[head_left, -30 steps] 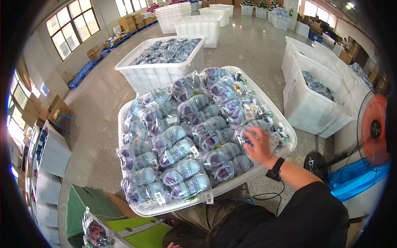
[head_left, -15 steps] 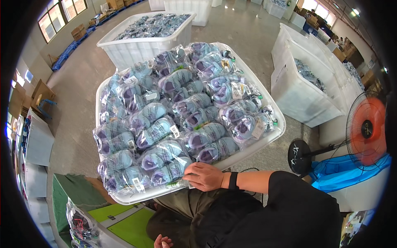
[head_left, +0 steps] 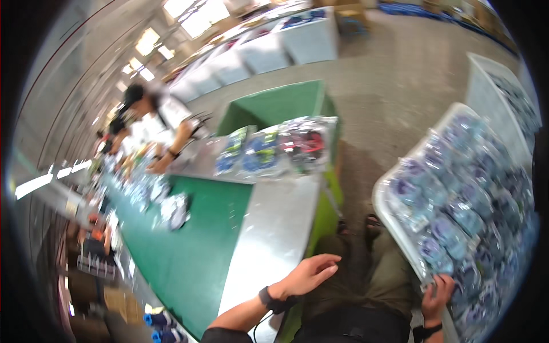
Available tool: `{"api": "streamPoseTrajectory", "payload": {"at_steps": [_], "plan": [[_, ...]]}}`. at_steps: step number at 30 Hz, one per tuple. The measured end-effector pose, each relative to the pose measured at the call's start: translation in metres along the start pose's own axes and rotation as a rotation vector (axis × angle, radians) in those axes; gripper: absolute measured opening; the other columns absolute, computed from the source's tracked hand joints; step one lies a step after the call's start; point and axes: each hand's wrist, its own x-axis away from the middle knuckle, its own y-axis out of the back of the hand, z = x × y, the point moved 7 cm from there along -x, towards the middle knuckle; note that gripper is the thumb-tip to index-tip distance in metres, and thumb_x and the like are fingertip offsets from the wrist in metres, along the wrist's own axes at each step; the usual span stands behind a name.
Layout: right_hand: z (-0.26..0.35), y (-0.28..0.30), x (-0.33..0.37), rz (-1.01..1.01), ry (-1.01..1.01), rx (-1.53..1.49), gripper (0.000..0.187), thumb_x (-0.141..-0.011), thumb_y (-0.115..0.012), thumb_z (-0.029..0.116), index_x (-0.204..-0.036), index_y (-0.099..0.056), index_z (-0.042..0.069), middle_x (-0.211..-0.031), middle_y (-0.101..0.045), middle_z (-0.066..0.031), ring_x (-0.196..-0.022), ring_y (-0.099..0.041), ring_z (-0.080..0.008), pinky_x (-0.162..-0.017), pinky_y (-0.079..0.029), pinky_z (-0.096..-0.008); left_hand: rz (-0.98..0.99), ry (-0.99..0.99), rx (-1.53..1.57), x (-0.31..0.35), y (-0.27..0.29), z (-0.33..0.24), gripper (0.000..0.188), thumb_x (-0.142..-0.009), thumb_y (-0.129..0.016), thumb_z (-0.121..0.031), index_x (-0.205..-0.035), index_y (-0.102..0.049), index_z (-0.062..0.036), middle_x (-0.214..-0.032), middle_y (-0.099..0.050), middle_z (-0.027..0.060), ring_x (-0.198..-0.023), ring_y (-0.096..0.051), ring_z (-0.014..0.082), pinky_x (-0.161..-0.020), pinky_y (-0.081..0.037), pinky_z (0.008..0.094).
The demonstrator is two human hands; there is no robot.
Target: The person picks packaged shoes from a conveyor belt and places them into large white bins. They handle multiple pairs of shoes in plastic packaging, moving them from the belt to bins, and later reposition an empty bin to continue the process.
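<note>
The right hand [head_left: 438, 292] curled at the white tub's [head_left: 380, 197] left edge, its grip impossible to tell, nearest the bagged shoes [head_left: 449, 231] inside, ahead and rightward, while the empty left hand [head_left: 309, 274], fingers loosely extended, hung by the metal tabletop's [head_left: 279, 208] right edge.

We see clear-bagged shoes [head_left: 449, 230], pale blue with purple. They lie packed side by side across a white bin [head_left: 382, 201] at our right.
</note>
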Motion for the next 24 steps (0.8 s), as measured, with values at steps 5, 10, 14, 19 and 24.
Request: {"api": "streamPoseTrajectory", "payload": {"at_steps": [5,10,14,19,24], "plan": [[-0.007,-0.002,0.006,0.019,-0.091,-0.034,0.023,-0.095,-0.06,0.013,-0.113,-0.064,-0.001,-0.113,-0.058,-0.0191,-0.11,-0.054,-0.0389,-0.101,-0.04,-0.0489,-0.348,0.051,0.062,0.03,0.112,0.029,0.04,-0.106,-0.062,-0.026,-0.139,-0.061,-0.0017,-0.112,-0.072,0.0059,-0.102,-0.065,0.0121,-0.091,-0.054,0.0297],[0.021,0.012,-0.014,-0.04,0.057,0.057,0.024,-0.098,-0.068,0.017,-0.114,-0.073,0.0,-0.11,-0.071,-0.0201,-0.105,-0.064,-0.0411,-0.093,-0.05,-0.0487,-0.704,0.138,0.187,0.087,0.215,0.085,0.039,-0.105,-0.062,-0.027,-0.133,-0.064,-0.0001,-0.111,-0.07,0.0064,-0.099,-0.065,0.0137,-0.085,-0.054,0.0302],[0.054,0.017,-0.029,-0.029,0.17,0.028,0.024,-0.098,-0.069,0.021,-0.109,-0.074,0.001,-0.108,-0.071,-0.0193,-0.103,-0.064,-0.0395,-0.091,-0.051,-0.0493,-0.864,0.192,0.294,0.131,0.263,0.123,0.041,-0.101,-0.065,-0.029,-0.131,-0.065,-0.0015,-0.113,-0.068,0.0059,-0.105,-0.062,0.0149,-0.085,-0.055,0.0319],[0.078,0.006,-0.038,0.044,0.203,0.066,0.021,-0.098,-0.068,0.017,-0.109,-0.072,-0.001,-0.111,-0.07,-0.0201,-0.103,-0.064,-0.0409,-0.092,-0.05,-0.0499,-1.021,0.267,0.315,0.169,0.322,0.176,0.041,-0.099,-0.068,-0.032,-0.13,-0.065,-0.0047,-0.115,-0.066,0.0048,-0.107,-0.061,0.0163,-0.083,-0.054,0.0344],[0.091,-0.005,-0.046,0.113,0.159,-0.03,0.021,-0.097,-0.068,0.012,-0.112,-0.07,-0.003,-0.109,-0.07,-0.0217,-0.102,-0.064,-0.0418,-0.093,-0.051,-0.0491,-1.344,0.235,0.326,0.218,0.422,0.228,0.05,-0.095,-0.071,-0.034,-0.134,-0.064,-0.0039,-0.125,-0.068,0.0102,-0.116,-0.062,0.0229,-0.092,-0.051,0.0413]]}}
